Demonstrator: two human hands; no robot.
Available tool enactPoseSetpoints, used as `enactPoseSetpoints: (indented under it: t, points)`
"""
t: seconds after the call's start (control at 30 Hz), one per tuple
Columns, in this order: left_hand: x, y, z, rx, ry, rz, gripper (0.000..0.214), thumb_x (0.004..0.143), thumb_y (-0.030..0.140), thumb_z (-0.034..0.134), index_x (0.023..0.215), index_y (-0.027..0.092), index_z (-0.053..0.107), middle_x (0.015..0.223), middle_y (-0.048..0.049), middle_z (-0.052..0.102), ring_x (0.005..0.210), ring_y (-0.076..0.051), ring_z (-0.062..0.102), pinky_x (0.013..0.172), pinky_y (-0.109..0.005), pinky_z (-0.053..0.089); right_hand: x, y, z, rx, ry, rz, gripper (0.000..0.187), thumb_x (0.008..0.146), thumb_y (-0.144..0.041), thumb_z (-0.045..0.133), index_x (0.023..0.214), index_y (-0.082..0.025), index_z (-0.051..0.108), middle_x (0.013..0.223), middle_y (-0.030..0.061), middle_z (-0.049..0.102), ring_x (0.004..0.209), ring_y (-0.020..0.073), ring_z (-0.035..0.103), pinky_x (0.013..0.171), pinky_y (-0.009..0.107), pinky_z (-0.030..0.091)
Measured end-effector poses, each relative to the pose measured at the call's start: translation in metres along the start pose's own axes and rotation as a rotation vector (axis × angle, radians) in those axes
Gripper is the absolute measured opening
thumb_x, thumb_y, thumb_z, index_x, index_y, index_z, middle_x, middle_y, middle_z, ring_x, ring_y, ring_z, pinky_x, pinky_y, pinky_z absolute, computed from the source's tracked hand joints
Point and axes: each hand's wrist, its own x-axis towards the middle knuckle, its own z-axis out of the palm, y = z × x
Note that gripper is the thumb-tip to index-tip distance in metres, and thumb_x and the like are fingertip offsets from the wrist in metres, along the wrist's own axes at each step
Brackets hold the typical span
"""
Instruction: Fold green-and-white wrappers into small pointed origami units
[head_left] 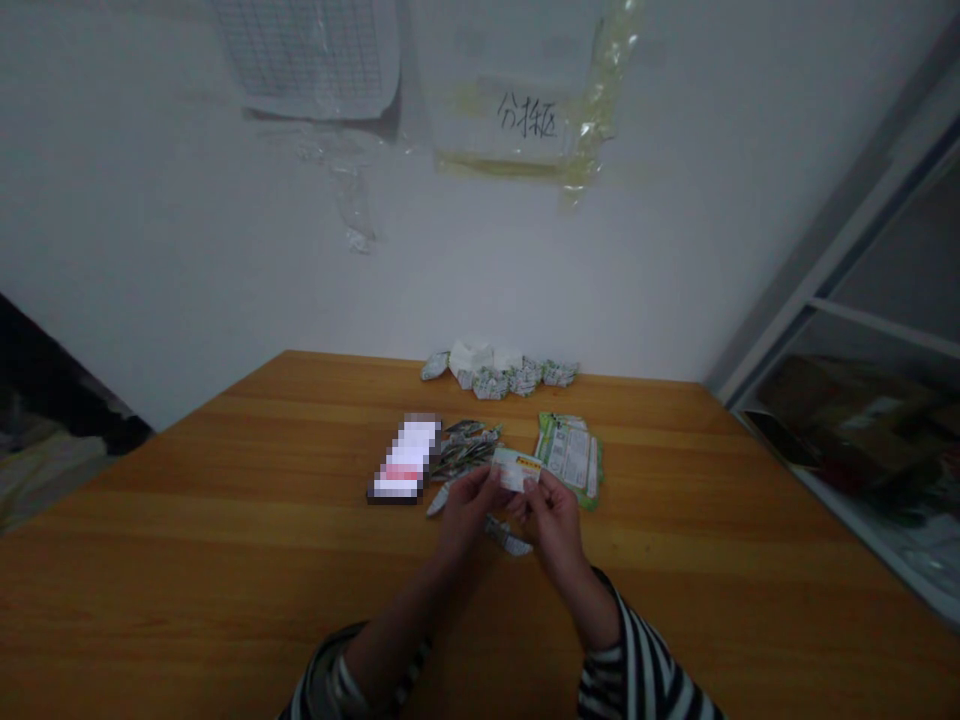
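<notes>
Between my two hands is a small white printed card or packet (pixel 516 468) with a yellow strip; its exact kind is unclear. My left hand (pixel 469 505) pinches its left edge, and my right hand (pixel 553 512) pinches the lower right. Just beyond my left hand lies a loose pile of small dark and silvery packets (pixel 465 448). A stack of green and white printed pouches (pixel 574 455) rests beyond my right hand, partly hidden by it. Under the wrists, a crumpled printed wrapper piece (pixel 508 538) lies on the wooden table (pixel 262 570).
A phone with a lit, blurred screen (pixel 406 458) lies left of the pile. Several crumpled printed wrappers (pixel 491 380) line the table's back edge by the wall. Taped papers (pixel 525 115) hang on the wall. A shelf frame with boxes (pixel 832 410) stands at the right.
</notes>
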Motion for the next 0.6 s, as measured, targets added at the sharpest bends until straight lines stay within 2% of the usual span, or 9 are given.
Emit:
enactPoseSetpoints:
  t: [0.17,0.33,0.47,0.6]
  points:
    - [-0.001,0.001,0.001,0.067,0.030,0.037,0.041,0.074,0.053,0.068,0.081,0.012,0.069,0.072,-0.0044,0.070,0.069,-0.018,0.064,0.071,-0.028,0.050,-0.001,-0.003,0.002,0.037,0.006,-0.001,0.027,0.085,-0.044,0.062,0.081,-0.018,0.059,0.057,-0.0017,0.064,0.048,0.0113,0.053,0.049,0.021,0.040]
    - [-0.001,0.006,0.000,0.149,0.105,0.071,0.043,0.074,0.055,0.067,0.077,0.012,0.069,0.064,-0.0031,0.068,0.059,-0.016,0.061,0.059,-0.025,0.049,-0.003,-0.008,0.004,0.033,-0.067,0.056,0.031,0.082,-0.048,0.064,0.089,-0.018,0.060,0.056,-0.0017,0.064,0.047,0.0133,0.056,0.048,0.023,0.042]
    - [-0.001,0.009,-0.001,0.156,0.054,0.076,0.041,0.072,0.052,0.069,0.080,0.012,0.071,0.070,-0.0044,0.070,0.062,-0.018,0.062,0.061,-0.028,0.051,0.003,-0.016,-0.004,-0.040,-0.020,0.081,0.041,0.080,-0.047,0.066,0.106,-0.016,0.065,0.055,-0.0024,0.063,0.045,0.0125,0.053,0.045,0.022,0.040]
    - [0.000,0.009,-0.001,0.153,0.016,0.058,0.038,0.072,0.048,0.070,0.085,0.012,0.070,0.077,-0.0062,0.071,0.066,-0.018,0.063,0.063,-0.028,0.052,0.009,-0.019,-0.014,-0.045,-0.009,0.060,0.038,0.077,-0.045,0.069,0.101,-0.016,0.071,0.061,0.0001,0.067,0.050,0.0126,0.056,0.049,0.023,0.043]
